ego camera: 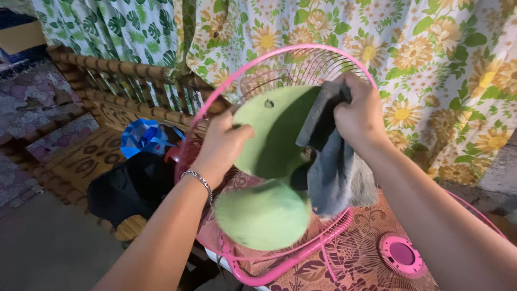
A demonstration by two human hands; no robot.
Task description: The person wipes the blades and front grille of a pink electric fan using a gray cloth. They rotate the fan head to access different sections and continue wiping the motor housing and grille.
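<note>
My left hand (pixel 222 144) grips the edge of a light green fan blade (pixel 269 140) that sits inside a pink wire fan guard (pixel 215 97). A second green blade (pixel 263 214) hangs lower in front. My right hand (pixel 360 114) presses a dark grey cloth (pixel 333 167) against the upper blade's right edge, and the cloth drapes down over the fan's middle. A silver bracelet is on my left wrist.
The other pink guard half (pixel 401 254), with its round centre cap, lies flat on a patterned brown-and-pink cloth (pixel 355 242) at the lower right. A flowered curtain (pixel 431 64) hangs behind. A carved wooden bench (pixel 107 81) with a blue bag (pixel 144 137) and a black bag (pixel 129 188) stands to the left.
</note>
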